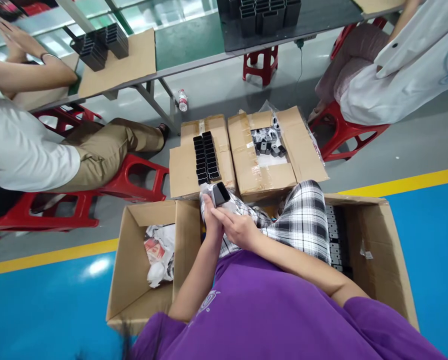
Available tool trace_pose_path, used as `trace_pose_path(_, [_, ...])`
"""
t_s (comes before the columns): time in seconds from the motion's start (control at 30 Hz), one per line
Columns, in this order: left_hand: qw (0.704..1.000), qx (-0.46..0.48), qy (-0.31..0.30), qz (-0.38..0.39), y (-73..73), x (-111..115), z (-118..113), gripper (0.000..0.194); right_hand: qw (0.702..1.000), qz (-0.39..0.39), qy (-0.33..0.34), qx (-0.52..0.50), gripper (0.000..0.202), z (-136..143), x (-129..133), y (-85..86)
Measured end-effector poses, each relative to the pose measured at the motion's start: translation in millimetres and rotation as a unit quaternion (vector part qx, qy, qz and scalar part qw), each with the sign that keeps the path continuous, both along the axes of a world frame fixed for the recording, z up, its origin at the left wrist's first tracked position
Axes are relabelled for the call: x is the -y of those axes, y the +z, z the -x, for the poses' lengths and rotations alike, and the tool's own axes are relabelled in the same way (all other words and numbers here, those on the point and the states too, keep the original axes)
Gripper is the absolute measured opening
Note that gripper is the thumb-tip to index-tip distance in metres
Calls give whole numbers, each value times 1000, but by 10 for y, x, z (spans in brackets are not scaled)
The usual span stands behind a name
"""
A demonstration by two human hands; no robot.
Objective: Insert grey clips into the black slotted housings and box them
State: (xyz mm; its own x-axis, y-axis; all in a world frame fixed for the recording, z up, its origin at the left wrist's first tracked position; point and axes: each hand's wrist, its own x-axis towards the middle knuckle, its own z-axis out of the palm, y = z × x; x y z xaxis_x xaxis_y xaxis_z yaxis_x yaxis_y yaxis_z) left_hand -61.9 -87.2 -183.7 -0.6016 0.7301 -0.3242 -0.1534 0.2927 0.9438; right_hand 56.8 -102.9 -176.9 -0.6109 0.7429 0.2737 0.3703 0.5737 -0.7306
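A black rectangular open-ended case [221,194], partly in thin clear plastic wrap [208,189], is held up above my lap. My left hand [211,220] is closed around its lower left side. From the right, my right hand [240,230] meets it, fingers pressed together against the case's lower end and my left fingers; their exact grip is partly hidden. Just beyond, rows of upright black cases [206,157] stand on a closed carton [179,172]. To their right, an opened carton [246,155] contains several small black and wrapped pieces [269,140].
Left of my legs, an open carton [128,280] contains crumpled white wrapping [162,255]. At my right, another carton [381,250] holds rows of black pieces [334,235]. Co-workers sit on red stools [134,175] at both sides. A bench [190,42] with stacked black cases runs across the back.
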Motion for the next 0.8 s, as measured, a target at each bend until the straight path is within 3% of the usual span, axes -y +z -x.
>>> trace_pose_path(0.1, [999, -36, 17, 8, 5, 12, 34, 66, 997, 69, -14, -38, 45, -111, -50, 90])
trace_pose_path(0.2, [995, -93, 16, -15, 29, 24, 74, 62, 965, 177, -125, -149, 29, -256, -180, 183])
trace_pose_path(0.27, [991, -128, -2, -28, 59, 41, 71, 56, 943, 202, -175, -196, 32, -301, -287, 210])
trace_pose_path(0.33, [988, -145, -30, -34, 89, 55, 48, 52, 935, 216, -174, -222, 42, -291, -379, 196])
trace_pose_path(0.43, [987, -143, -61, -38, 101, 56, 25, 52, 906, 289, -151, -269, 43, -233, -453, 109])
trace_pose_path(0.63, [992, -82, -91, -28, -49, -15, 107, 47, 758, 500, -104, -407, 49, -263, -465, -140])
trace_pose_path(0.8, [998, -25, -64, -5, -244, -154, 133, 45, 728, 517, -179, -413, 45, -492, -578, -438])
